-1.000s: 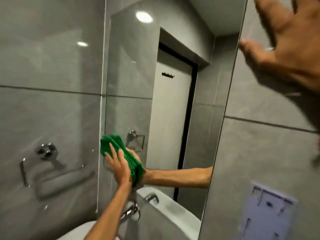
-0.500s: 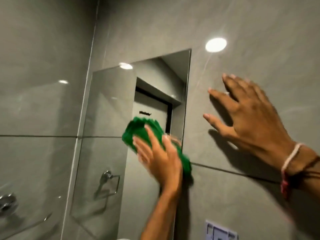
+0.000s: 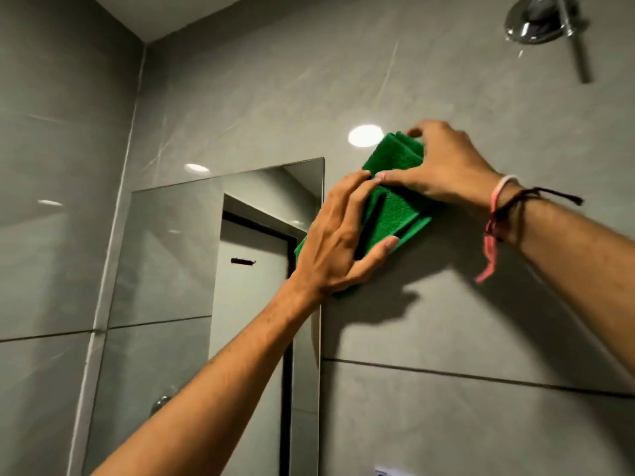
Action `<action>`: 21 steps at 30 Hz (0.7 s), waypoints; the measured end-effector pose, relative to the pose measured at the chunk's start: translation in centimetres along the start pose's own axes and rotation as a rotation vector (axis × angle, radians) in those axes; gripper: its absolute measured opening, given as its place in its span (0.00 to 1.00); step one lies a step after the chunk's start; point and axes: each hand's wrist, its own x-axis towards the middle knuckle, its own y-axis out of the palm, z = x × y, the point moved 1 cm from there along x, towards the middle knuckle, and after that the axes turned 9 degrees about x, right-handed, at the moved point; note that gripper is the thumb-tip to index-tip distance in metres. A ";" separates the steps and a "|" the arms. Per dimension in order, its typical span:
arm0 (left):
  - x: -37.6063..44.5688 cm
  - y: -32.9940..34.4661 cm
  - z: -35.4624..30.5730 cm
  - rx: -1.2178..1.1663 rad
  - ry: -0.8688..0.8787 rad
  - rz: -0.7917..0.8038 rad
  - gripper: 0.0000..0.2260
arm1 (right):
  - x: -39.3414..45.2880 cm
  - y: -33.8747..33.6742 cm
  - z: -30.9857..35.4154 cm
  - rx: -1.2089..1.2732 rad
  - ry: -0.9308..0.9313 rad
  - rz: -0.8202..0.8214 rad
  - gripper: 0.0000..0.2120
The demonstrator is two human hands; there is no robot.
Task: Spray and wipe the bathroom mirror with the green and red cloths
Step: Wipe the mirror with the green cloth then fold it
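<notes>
A folded green cloth [image 3: 391, 207] is pressed against the grey wall tile just right of the mirror's upper right corner. My left hand [image 3: 338, 245] lies flat over its lower part, thumb hooked under one fold. My right hand [image 3: 443, 163], with pink and black strings at the wrist, pinches the cloth's upper edge. The frameless mirror [image 3: 171, 269] fills the lower left and reflects a white door. No red cloth or spray bottle is in view.
A chrome shower head [image 3: 539, 18] juts from the wall at the top right. Grey tiled walls meet in a corner at the left [image 3: 127, 149]. A chrome fitting [image 3: 159, 403] shows in the mirror's reflection low down.
My left hand carried the green cloth up and right, off the mirror glass onto the wall tile. My right hand left the bare wall and took hold of the cloth's top edge.
</notes>
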 end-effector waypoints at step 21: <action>-25.6 -8.7 -29.0 -1.292 -1.429 0.673 0.16 | -45.8 -8.3 -17.4 0.635 0.730 0.009 0.14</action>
